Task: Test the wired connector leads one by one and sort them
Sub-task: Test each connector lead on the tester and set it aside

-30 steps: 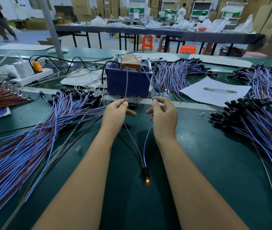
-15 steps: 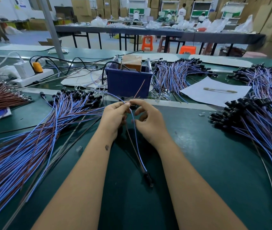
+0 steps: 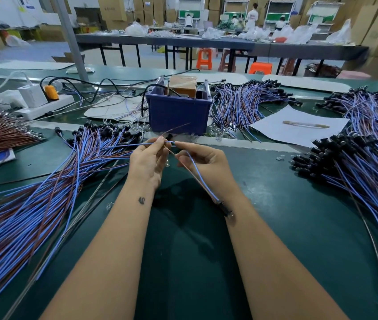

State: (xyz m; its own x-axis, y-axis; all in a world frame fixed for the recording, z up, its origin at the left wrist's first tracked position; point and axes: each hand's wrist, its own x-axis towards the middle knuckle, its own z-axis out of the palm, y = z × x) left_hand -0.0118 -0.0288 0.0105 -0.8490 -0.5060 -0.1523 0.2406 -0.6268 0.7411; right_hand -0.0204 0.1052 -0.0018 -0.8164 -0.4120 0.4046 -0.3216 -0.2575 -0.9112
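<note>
Pinched between thumb and fingertips of left hand: the blue and brown wires of one lead, near their free ends, at centre frame just below the blue bin. Right hand curled close alongside, fingertips meeting the same wires just right of the left-hand pinch; blue wire bridging the two hands. Brown wire end projecting up and right past the left fingertips, across the bin's front wall. From the pinch, both wires running down and right across the right palm and wrist. Black connector end lying against the right forearm, low and right of the grip, well apart from the fingertips. No glow seen at that end.

Noted on green table: large fan of leads at left of frame, second heap at right, third bundle behind, right of the bin. White sheet at right of centre. White power strip at upper left.
</note>
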